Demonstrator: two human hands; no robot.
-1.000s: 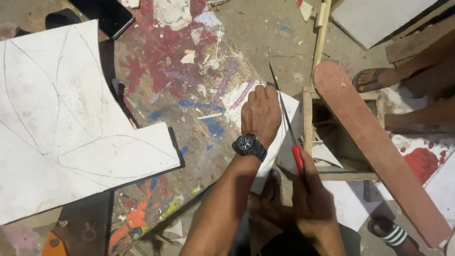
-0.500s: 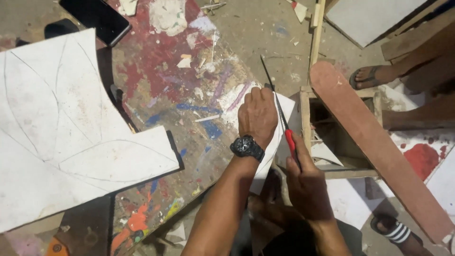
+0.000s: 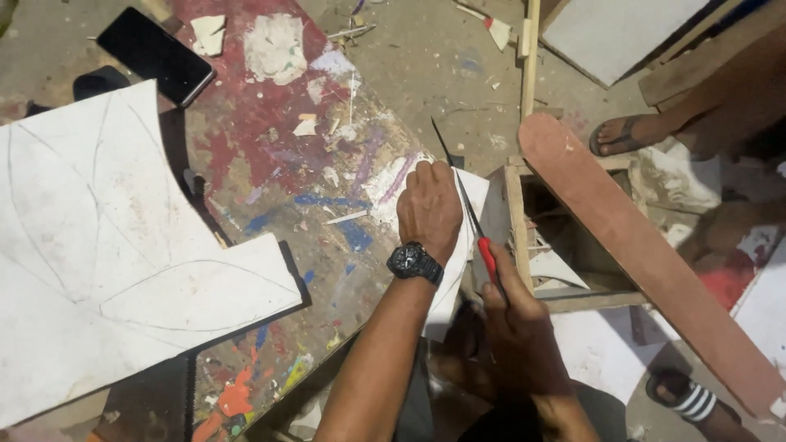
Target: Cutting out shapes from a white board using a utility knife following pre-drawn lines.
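A person's left hand [image 3: 428, 209], a black wristwatch [image 3: 415, 263] on its wrist, lies palm down with fingers curled on a small white sheet piece [image 3: 458, 245] at the right edge of a paint-splattered wooden worktable [image 3: 278, 164], pinning it flat. The right hand [image 3: 520, 336] has its fingers closed round the red handle of a thin-bladed saw [image 3: 471, 217] — the dark narrow blade runs up along the right side of the left hand, its tip pointing away from the person, just past the knuckles. The blade lies against the white piece near its outer edge; whether it is in the material cannot be told.

To the left on the table rests a large white board with pencilled curved lines [image 3: 106, 262], its edge cut in a concave sweep. A black smartphone [image 3: 155, 56] lies at the table's upper left corner. Right of the hands stands a rough wooden frame [image 3: 517, 221], with a long reddish-brown plank [image 3: 647, 262] leaning diagonally across it. Another person's sandalled foot [image 3: 626, 135] shows at upper right — a second foot in a striped sandal [image 3: 684, 393] at lower right.
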